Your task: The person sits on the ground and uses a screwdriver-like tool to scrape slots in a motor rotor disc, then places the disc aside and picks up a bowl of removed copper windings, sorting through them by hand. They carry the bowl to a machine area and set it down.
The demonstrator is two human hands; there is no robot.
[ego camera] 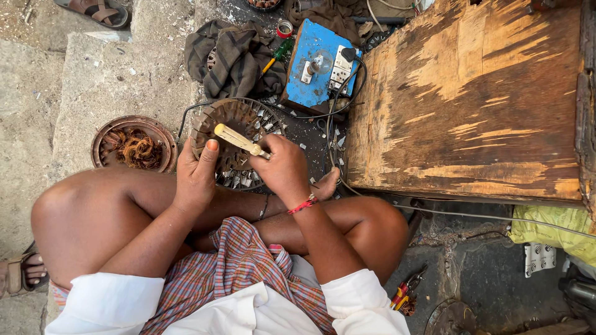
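The left hand [197,175] grasps the round stator [233,144] at its rim; the right hand [284,167] fingers are clenched around a cream-handled tool [241,141] (lying across the stator).

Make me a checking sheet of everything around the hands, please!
Surface: dusty stone slab and dark ground.
Job's things: round ribbed motor stator; pale-handled tool.
Clutter: dish of copper wire coils, striped cloth, blue switch box, red-and-yellow pliers, paper scraps.
Grippers: left hand steadies the stator; right hand grips the tool.
Cables: black cable from the box; grey cable under the wooden board.
Surroundings: sandal; another person's sandalled foot.
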